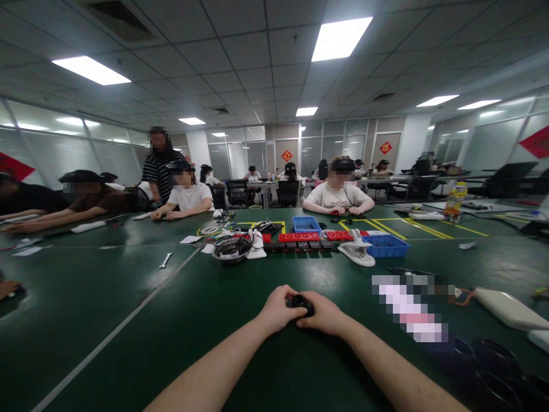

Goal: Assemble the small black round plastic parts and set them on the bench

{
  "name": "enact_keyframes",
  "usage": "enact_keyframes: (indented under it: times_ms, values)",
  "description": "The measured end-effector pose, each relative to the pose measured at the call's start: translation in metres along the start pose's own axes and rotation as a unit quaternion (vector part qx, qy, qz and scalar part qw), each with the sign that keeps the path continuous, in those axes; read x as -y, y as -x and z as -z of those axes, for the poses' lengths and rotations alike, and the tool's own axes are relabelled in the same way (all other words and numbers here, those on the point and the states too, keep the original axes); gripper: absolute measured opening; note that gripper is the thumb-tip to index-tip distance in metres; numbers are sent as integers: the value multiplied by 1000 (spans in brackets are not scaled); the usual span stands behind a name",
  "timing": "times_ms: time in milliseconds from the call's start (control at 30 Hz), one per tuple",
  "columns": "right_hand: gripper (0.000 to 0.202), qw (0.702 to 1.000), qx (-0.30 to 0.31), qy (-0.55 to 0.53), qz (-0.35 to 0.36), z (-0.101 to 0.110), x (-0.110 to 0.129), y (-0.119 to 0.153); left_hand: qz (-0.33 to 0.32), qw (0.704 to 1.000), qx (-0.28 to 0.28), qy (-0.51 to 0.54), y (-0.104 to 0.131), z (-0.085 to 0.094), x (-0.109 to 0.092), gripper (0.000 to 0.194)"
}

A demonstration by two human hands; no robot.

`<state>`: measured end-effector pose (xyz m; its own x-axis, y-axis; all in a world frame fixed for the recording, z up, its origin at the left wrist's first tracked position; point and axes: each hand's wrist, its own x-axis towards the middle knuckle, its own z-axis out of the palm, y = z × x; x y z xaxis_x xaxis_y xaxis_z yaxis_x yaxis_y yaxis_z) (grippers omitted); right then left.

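Both of my hands meet over the green tabletop [206, 320], gripping one small black round part [300, 301] with a dark opening in its top. My left hand [278, 309] curls around its left side, with the thumb pressed across its front. On the other side, my right hand [323, 312] closes on the same part with thumb and fingers. The palms and most fingertips hide its lower portion, so I cannot make out its exact kind. Several dark, round, hollow black pieces [493, 355] lie at the lower right, blurred.
Beyond my hands are a row of red and black blocks [300, 240], a blue bin [386, 246], a white clamp [358, 249] and a bowl of cables [231, 250]. A wrench [165, 261] lies left; a white power bank [510, 307] lies right. People sit across the table.
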<state>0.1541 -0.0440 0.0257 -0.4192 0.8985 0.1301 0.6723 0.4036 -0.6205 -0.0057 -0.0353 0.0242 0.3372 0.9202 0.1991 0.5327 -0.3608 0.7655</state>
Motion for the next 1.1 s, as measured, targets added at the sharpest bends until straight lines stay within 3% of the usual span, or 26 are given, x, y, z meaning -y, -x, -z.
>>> enact_keyframes:
  times_ms: [133,233,733,967,1100]
  values:
    - [40,990,64,-126,9,6,-7,-2,-4,999,27,22,-1,3,0,33]
    - [32,984,65,-165,0,2,-12,-4,-7,998,36,41,-2,3,3,34]
    - [25,992,55,-104,-35,-2,-13,-6,-14,994,72,85,-5,6,9,38]
    - [29,998,-21,-3,-62,-10,-11,-7,-1,998,33,61,-2,-2,9,36]
    - [27,987,-74,91,-110,-20,-3,-6,26,999,-42,14,-2,-12,10,34]
